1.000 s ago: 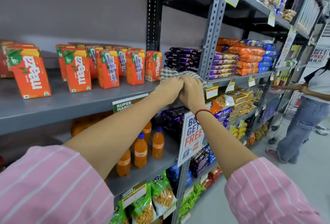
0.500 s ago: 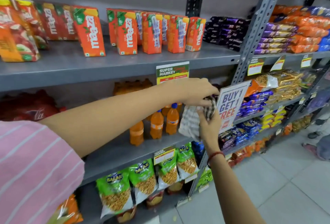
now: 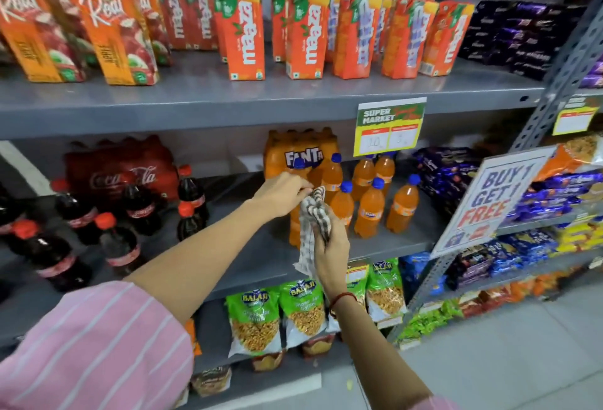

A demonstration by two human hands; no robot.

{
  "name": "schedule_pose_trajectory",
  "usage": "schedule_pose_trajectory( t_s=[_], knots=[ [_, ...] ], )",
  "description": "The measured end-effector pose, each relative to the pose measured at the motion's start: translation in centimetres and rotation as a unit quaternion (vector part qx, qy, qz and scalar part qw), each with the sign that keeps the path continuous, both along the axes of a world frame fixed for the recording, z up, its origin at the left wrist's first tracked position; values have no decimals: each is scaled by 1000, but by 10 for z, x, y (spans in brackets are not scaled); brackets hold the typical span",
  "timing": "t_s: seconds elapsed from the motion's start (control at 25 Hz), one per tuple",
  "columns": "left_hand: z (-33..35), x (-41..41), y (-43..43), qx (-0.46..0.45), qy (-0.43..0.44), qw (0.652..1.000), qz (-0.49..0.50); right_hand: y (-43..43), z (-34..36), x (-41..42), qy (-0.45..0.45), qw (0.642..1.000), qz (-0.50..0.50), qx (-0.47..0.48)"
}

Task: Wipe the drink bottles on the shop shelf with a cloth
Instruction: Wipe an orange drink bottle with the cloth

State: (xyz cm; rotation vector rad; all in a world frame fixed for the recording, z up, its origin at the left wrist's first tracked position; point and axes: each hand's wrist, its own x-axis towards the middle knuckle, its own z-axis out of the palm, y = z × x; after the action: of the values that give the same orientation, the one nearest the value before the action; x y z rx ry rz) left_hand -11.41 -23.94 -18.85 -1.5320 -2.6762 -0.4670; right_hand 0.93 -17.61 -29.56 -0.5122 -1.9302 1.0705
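Orange plastic soda bottle (image 3: 295,213) met the checked cloth (image 3: 313,220), clamped by both right hand (image 3: 331,246) and left hand (image 3: 282,192); wiping apparently came next.

"Fanta" on the orange pack (image 3: 301,155); left of it "Coca-Cola" pack (image 3: 124,171); above, "maaza" cartons (image 3: 244,31); right, "BUY 1 GET 1 FREE" sign (image 3: 492,200).

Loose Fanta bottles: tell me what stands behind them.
A shrink-wrapped Fanta pack stands behind the Fanta bottles. The left hand and cloth cover its lower part.
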Motion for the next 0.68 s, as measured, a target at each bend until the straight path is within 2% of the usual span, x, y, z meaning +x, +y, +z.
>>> schedule_pose_trajectory(
  t_s=[0.16, 0.28, 0.4, 0.6, 0.68],
  knots=[
    [-11, -3, 0, 44, -53, 997, 25, -9, -20, -17, -58, 996, -19, 65],
    [-15, -6, 3, 71, -58, 995, 37, -10, -25, -33, -74, 990, -21, 116],
    [-19, -7, 6, 92, -57, 993, 44, -11, -28, -49, -131, 982, -53, 124],
    [-24, -8, 4, 99, -52, 993, 43, -15, -59, -37, -189, 940, -49, 280],
    [-23, -8, 4, 97, -46, 994, 38, -21, -68, -26, -202, 929, -28, 308]
  ],
)
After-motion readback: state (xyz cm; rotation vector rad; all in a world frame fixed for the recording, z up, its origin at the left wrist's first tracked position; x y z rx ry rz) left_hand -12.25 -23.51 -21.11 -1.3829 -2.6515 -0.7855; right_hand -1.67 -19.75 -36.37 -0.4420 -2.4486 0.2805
